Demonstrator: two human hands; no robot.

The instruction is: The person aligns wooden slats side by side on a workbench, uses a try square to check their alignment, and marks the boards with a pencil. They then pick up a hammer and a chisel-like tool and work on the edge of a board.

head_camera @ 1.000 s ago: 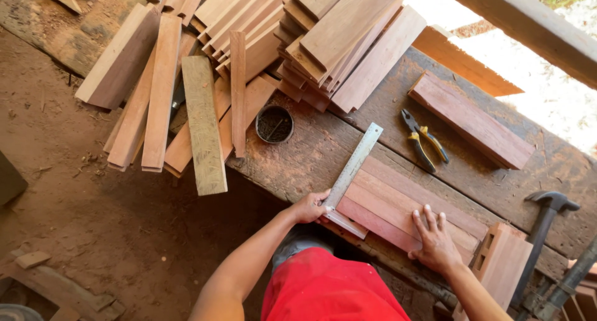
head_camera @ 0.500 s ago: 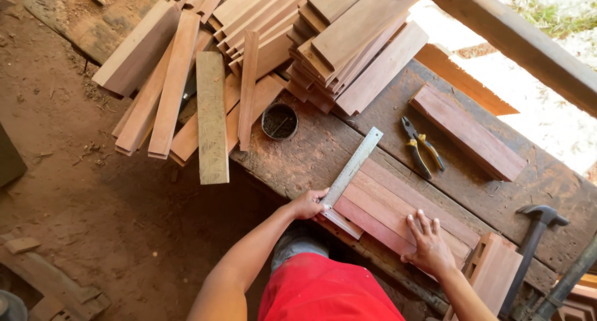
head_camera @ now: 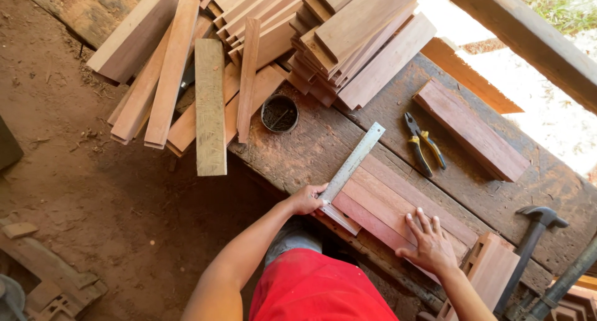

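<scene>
Pinching square's stock end, left hand (head_camera: 306, 200) pins steel square (head_camera: 351, 165) on reddish boards (head_camera: 398, 206); blade's long axis runs away up-right across counter (head_camera: 311, 153). Right hand (head_camera: 429, 246) spread flat on boards, farther off.

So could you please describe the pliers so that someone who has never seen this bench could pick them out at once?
Start at the worn wooden workbench. Right of the metal square that the left hand steadies, and before the loose reddish block, lie the pliers. They are the only small metal tool there with yellow-and-black handles; the hammer is larger and dark.
</scene>
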